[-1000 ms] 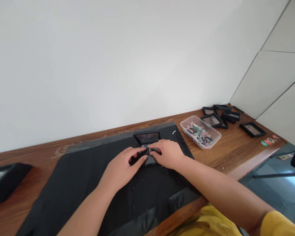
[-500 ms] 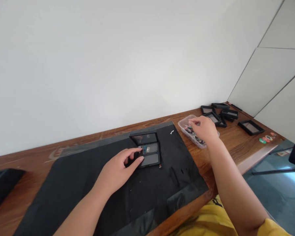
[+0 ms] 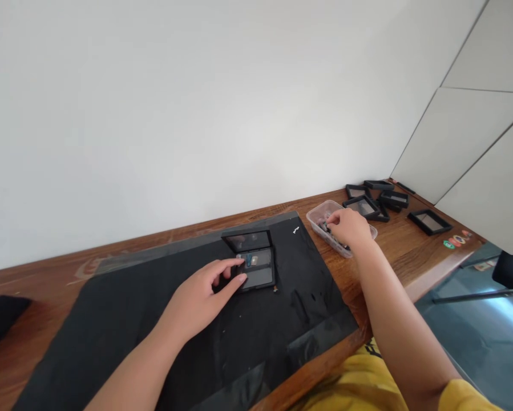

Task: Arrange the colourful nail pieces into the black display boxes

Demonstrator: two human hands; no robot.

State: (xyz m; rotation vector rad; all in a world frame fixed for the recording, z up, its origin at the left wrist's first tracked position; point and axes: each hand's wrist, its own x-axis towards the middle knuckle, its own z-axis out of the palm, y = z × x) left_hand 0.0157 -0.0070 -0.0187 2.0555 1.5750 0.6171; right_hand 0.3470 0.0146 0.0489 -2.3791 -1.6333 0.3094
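A small black case (image 3: 256, 278) lies on the dark mat with its clear-windowed lid (image 3: 246, 241) tilted up. Inside its grey upper part sit a small blue piece (image 3: 249, 260) and a pale piece (image 3: 254, 261). My left hand (image 3: 207, 291) grips the case's left edge, thumb and index finger resting over it. At the right, my right hand (image 3: 349, 225) reaches into a clear plastic tub (image 3: 314, 220) of small mixed pieces (image 3: 323, 224). Its fingertips are pinched together among them; what they hold, if anything, is too small to make out.
Several black frames (image 3: 362, 206) are piled behind the tub, and another frame (image 3: 429, 221) lies apart to the right. Round stickers (image 3: 457, 240) are on the table near its edge. A black object (image 3: 3, 317) sits far left. A white wall stands behind.
My right hand has gone lower into the tub, its fingertips now among the small pieces. My left hand stays at the case. The view has shifted slightly.
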